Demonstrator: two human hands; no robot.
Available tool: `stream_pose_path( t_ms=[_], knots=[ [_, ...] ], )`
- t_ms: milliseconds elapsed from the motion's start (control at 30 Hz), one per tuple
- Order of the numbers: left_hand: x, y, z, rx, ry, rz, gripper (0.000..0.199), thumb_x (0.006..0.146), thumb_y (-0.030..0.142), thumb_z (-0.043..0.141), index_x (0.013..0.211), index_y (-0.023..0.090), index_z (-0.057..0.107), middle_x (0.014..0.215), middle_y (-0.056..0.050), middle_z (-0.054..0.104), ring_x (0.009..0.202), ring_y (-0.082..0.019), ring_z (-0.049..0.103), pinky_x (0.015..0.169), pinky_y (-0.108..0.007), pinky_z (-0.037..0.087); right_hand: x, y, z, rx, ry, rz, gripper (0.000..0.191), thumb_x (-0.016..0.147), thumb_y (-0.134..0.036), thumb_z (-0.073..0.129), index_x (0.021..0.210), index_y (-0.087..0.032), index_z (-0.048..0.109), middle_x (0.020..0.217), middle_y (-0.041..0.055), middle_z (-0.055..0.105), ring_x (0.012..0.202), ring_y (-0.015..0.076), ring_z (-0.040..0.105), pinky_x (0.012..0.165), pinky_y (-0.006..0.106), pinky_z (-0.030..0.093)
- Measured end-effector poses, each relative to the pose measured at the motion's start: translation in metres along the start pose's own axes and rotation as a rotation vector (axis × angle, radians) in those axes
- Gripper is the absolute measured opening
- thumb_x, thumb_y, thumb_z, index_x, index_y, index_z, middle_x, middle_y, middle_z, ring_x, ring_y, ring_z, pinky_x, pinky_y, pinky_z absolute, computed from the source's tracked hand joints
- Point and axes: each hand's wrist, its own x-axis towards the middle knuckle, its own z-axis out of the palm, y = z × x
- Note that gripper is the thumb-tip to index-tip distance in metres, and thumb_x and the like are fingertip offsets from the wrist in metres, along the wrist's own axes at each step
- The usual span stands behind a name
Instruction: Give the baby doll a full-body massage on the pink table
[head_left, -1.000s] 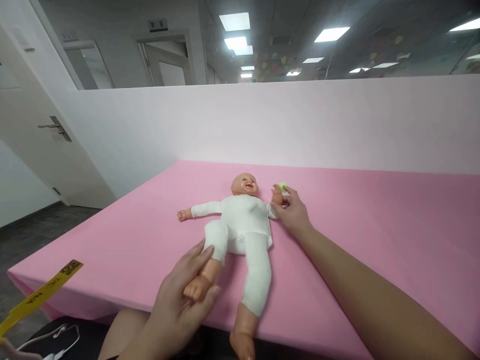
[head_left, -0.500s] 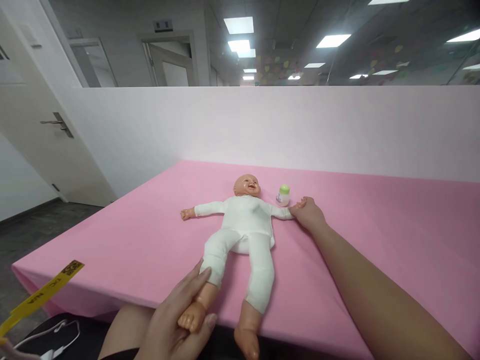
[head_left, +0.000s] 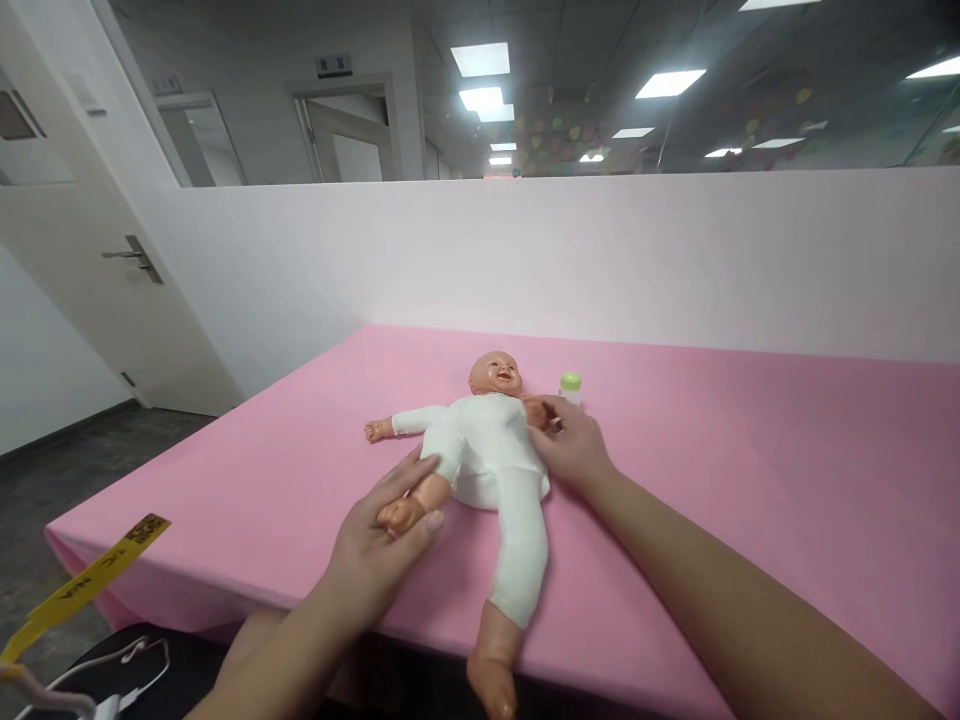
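A baby doll (head_left: 491,435) with a white cloth body lies on its back on the pink-covered table (head_left: 675,560), head toward the wall. My left hand (head_left: 394,515) is wrapped round the doll's lower leg on the left, which is bent up toward its belly. With my right hand (head_left: 571,445) I hold the doll's arm on the right, folded in over the chest; its small fist shows by my fingers. The other leg lies straight, its foot past the table's front edge. A small jar with a green lid (head_left: 571,384) stands just behind my right hand, partly hidden.
A white wall (head_left: 600,260) with a glass upper part runs behind the table. At the left are a door (head_left: 112,270) and the dark floor. A yellow tag (head_left: 90,580) and white cables (head_left: 135,660) show at the lower left.
My left hand has pushed the doll's leg forward, bending it toward the belly. My right hand has brought the doll's arm inward from its outstretched position onto the chest.
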Motion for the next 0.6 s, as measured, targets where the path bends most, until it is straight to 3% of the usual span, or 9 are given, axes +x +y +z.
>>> stream_pose_path(
  t_ms=[133, 233, 333, 467, 600],
  knots=[
    [0.044, 0.001, 0.017, -0.113, -0.092, -0.069, 0.066, 0.088, 0.053, 0.078, 0.146, 0.025, 0.064, 0.162, -0.009, 0.050, 0.154, -0.035, 0.040, 0.126, -0.054, 0.035, -0.003, -0.005, 0.008, -0.184, -0.125, -0.393, 0.033, 0.097, -0.017, 0.060, 0.123, -0.028, 0.075, 0.124, 0.0060, 0.075, 0.114, 0.0287, 0.065, 0.107, 0.049, 0.050],
    [0.069, -0.003, 0.030, -0.229, -0.200, -0.131, 0.072, 0.087, 0.052, 0.077, 0.150, 0.022, 0.060, 0.155, -0.010, 0.057, 0.148, -0.036, 0.049, 0.121, -0.052, 0.042, -0.002, 0.000, 0.007, -0.275, -0.140, -0.481, 0.037, 0.097, -0.016, 0.062, 0.129, -0.030, 0.075, 0.131, 0.0075, 0.073, 0.119, 0.0307, 0.062, 0.109, 0.051, 0.049],
    [0.079, -0.009, 0.037, -0.317, -0.247, -0.182, 0.076, 0.086, 0.051, 0.077, 0.153, 0.021, 0.057, 0.146, -0.010, 0.065, 0.143, -0.036, 0.054, 0.119, -0.052, 0.044, -0.003, 0.000, 0.006, -0.278, -0.178, -0.447, 0.039, 0.097, -0.015, 0.062, 0.131, -0.031, 0.074, 0.131, 0.0078, 0.073, 0.120, 0.0305, 0.063, 0.107, 0.051, 0.050],
    [0.073, -0.015, 0.034, -0.335, -0.212, -0.182, 0.077, 0.087, 0.052, 0.077, 0.154, 0.022, 0.055, 0.147, -0.008, 0.065, 0.142, -0.034, 0.055, 0.122, -0.051, 0.041, -0.003, -0.010, 0.002, -0.139, -0.190, -0.269, 0.032, 0.098, -0.017, 0.059, 0.120, -0.031, 0.077, 0.122, 0.0026, 0.077, 0.114, 0.0269, 0.067, 0.105, 0.047, 0.050],
    [0.049, -0.014, 0.026, -0.106, -0.144, -0.027, 0.066, 0.088, 0.051, 0.077, 0.148, 0.027, 0.063, 0.165, -0.008, 0.046, 0.156, -0.035, 0.035, 0.127, -0.053, 0.032, -0.002, -0.006, -0.008, 0.073, -0.179, 0.033, 0.025, 0.095, -0.032, 0.066, 0.117, -0.033, 0.078, 0.106, 0.0002, 0.080, 0.094, 0.0248, 0.072, 0.089, 0.041, 0.056]
  ],
)
